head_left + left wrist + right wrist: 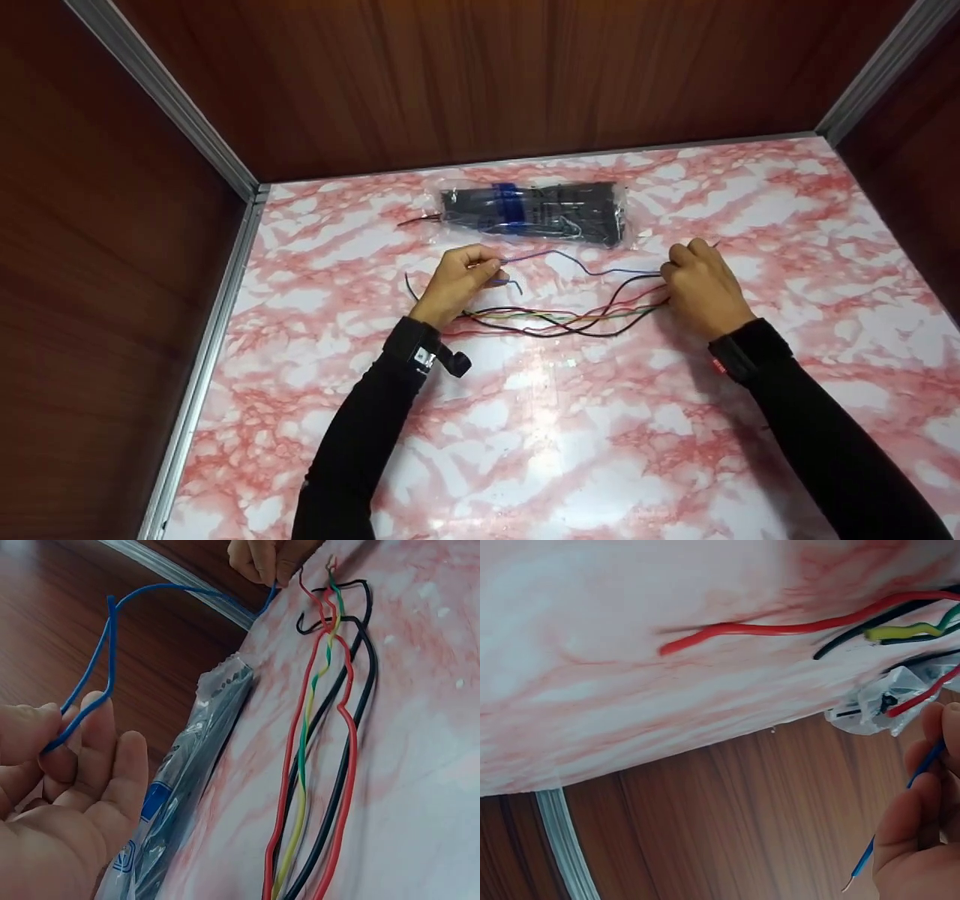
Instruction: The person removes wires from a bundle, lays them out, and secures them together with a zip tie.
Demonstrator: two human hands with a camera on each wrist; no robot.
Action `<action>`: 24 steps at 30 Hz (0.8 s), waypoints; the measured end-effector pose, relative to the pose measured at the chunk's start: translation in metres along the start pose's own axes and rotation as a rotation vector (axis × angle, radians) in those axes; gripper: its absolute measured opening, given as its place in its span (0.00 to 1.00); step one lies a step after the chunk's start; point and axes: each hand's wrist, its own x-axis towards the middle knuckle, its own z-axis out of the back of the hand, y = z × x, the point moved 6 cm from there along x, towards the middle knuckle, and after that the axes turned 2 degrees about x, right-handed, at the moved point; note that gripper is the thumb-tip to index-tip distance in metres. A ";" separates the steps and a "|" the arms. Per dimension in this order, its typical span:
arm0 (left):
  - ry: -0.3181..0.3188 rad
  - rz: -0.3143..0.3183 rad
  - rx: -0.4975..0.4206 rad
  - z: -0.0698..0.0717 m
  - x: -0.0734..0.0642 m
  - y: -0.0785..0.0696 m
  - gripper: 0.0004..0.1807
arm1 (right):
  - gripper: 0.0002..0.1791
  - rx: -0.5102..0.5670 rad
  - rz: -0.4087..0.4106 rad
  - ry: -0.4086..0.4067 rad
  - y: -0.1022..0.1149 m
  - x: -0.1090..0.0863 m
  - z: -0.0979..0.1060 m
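Note:
Between thumb and fingers, my left hand pinches a blue wire where it doubles back, its short bent end sticking up in the left wrist view. The wire runs across to my right hand, which pinches it near the other end. A bare copper tip pokes out past the right fingers. Below the blue wire lie loose red wires, black wires and a yellow-green wire on the table. In the head view each hand covers part of this bundle.
Behind the wires lies a clear plastic bag of thin black strips that look like cable ties, one poking out on the left. The pink-and-white marbled table is bordered by brown wood panels and metal edge strips.

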 end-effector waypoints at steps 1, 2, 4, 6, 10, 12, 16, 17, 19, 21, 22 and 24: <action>0.005 -0.013 -0.002 -0.001 -0.001 -0.001 0.08 | 0.06 0.002 -0.001 -0.002 -0.001 -0.001 0.000; 0.017 -0.027 -0.020 -0.003 -0.001 -0.002 0.07 | 0.06 0.005 -0.003 -0.004 -0.001 -0.001 0.001; 0.064 -0.054 -0.105 -0.010 -0.002 -0.004 0.06 | 0.04 0.007 -0.007 -0.002 -0.002 -0.001 0.001; 0.125 -0.081 -0.167 -0.018 -0.004 -0.007 0.06 | 0.03 0.008 -0.007 0.002 -0.003 -0.001 0.001; 0.199 -0.193 0.162 -0.028 -0.009 -0.017 0.06 | 0.02 0.001 -0.007 -0.005 -0.010 -0.005 0.001; 0.217 -0.335 0.514 -0.032 -0.014 -0.026 0.06 | 0.02 -0.002 -0.027 -0.011 -0.016 -0.009 0.001; 0.172 -0.710 1.162 -0.042 -0.026 -0.042 0.07 | 0.02 -0.003 -0.091 -0.018 -0.024 -0.015 0.006; 0.156 -0.774 1.266 -0.044 -0.028 -0.043 0.08 | 0.03 -0.003 -0.095 -0.025 -0.024 -0.016 0.007; 0.126 -0.846 1.392 -0.045 -0.031 -0.045 0.10 | 0.06 0.000 -0.086 -0.029 -0.022 -0.015 0.010; 0.125 -0.852 1.379 -0.043 -0.031 -0.046 0.11 | 0.08 0.003 -0.063 -0.031 -0.020 -0.014 0.012; 0.131 -0.846 1.347 -0.041 -0.031 -0.047 0.11 | 0.09 0.002 -0.047 -0.031 -0.018 -0.013 0.013; 0.141 -0.830 1.265 -0.037 -0.032 -0.047 0.10 | 0.10 0.002 -0.015 -0.023 -0.015 -0.013 0.014</action>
